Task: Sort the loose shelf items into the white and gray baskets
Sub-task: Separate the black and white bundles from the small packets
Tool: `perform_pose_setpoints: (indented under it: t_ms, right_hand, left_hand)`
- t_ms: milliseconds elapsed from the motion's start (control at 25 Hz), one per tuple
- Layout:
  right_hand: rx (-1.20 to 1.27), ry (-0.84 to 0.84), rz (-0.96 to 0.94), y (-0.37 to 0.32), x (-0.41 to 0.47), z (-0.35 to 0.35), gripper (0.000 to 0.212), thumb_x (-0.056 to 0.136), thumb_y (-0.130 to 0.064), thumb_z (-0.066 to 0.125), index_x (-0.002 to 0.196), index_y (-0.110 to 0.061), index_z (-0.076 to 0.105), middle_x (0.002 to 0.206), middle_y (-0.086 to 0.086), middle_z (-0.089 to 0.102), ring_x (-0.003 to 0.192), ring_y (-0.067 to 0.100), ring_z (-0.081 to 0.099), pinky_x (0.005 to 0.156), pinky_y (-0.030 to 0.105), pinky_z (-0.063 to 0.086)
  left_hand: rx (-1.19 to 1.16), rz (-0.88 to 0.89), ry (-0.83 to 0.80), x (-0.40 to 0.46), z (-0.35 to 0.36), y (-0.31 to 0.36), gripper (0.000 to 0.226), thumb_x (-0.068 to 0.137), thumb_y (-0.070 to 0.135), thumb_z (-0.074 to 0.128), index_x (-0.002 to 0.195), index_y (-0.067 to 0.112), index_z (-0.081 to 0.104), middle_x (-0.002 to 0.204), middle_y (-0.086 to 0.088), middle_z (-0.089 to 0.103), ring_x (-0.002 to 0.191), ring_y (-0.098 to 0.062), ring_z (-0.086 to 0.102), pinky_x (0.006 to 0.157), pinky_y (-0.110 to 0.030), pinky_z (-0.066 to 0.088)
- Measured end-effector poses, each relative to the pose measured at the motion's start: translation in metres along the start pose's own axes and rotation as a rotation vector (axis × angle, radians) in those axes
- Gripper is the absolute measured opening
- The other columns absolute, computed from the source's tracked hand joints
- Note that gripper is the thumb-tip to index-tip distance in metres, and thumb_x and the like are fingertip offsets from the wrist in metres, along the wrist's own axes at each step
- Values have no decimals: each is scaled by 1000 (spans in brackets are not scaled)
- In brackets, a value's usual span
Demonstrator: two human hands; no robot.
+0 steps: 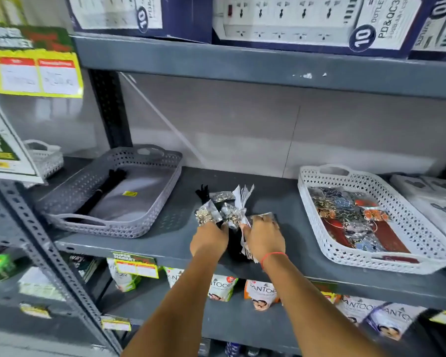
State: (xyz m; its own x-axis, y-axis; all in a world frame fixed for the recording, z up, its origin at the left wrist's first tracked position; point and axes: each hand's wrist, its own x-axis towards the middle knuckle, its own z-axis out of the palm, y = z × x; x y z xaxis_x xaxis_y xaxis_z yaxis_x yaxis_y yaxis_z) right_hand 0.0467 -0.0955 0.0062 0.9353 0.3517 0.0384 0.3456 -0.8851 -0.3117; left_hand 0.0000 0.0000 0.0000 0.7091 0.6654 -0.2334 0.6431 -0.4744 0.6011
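A small pile of loose items lies mid-shelf: clear packets of silver jewellery (207,212), black strips (203,193) and white tags (242,195). My left hand (209,240) grips a clear jewellery packet at the pile's left. My right hand (264,238) holds another clear packet (264,217) together with the white tag bundle. The gray basket (93,176) stands to the left with a black strip item and a flat gray pack inside. The white basket (407,210) stands to the right, holding several colourful jewellery packets.
The dark shelf board (289,199) runs between the baskets. A small white basket (45,153) sits far left behind hanging price signs (36,73). Boxed power strips (307,21) fill the shelf above; pouches (262,295) hang below. White boxes (438,202) lie at far right.
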Motion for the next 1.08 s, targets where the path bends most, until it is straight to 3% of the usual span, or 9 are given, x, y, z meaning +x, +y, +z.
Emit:
perform_pose_setpoints:
  t_ms: [120,280,360,520,800,960,1080]
  right_hand:
    - [22,-45,54,0,14,2,33,90,-27,51,114,-6,61,122,16,62,114,33,59,90,38,51]
    - [-39,-65,18,-2,27,5,36,89,-30,55,113,-4,61,120,18,64,113,34,61,90,37,50]
    - [-65,-70,-4,-4,30,6,31,89,-22,53,113,-4,62,120,18,64,112,35,61,89,37,51]
    - [32,-115,26,-2,36,3,30,87,-6,47,112,0,62,121,21,64,113,37,60,88,38,51]
    - [179,-122,105,7,46,-5,32,82,-2,45,108,0,63,117,23,65,110,38,60,86,36,50]
    - [255,-56,118,9,55,-21,29,80,-5,45,100,2,64,113,26,65,105,43,61,83,37,50]
    - [314,-23,73,1,62,-37,15,77,-7,48,74,-2,61,102,26,68,88,41,62,71,34,47]
  left_hand:
    - [-76,-51,-13,12,9,5,50,92,42,46,119,3,57,125,-17,62,115,-36,58,94,-42,48]
    - [-144,-92,17,21,18,7,33,90,20,50,113,-2,57,115,-20,65,106,-37,62,86,-40,50]
    - [-194,-115,54,21,19,9,29,88,14,49,110,-3,57,112,-20,66,103,-36,63,82,-38,50]
    - [-289,-120,71,20,21,18,27,87,11,49,106,-4,59,109,-21,66,100,-37,63,80,-37,50]
    - [-323,-75,116,23,17,30,26,84,5,48,100,-11,60,104,-27,68,98,-40,64,79,-41,52]
    - [-344,-8,164,21,1,45,21,84,4,48,88,-10,62,98,-27,69,94,-40,62,72,-36,47]
    - [-381,34,173,24,-13,52,21,81,6,49,61,8,53,73,-17,60,78,-36,57,72,-37,50]
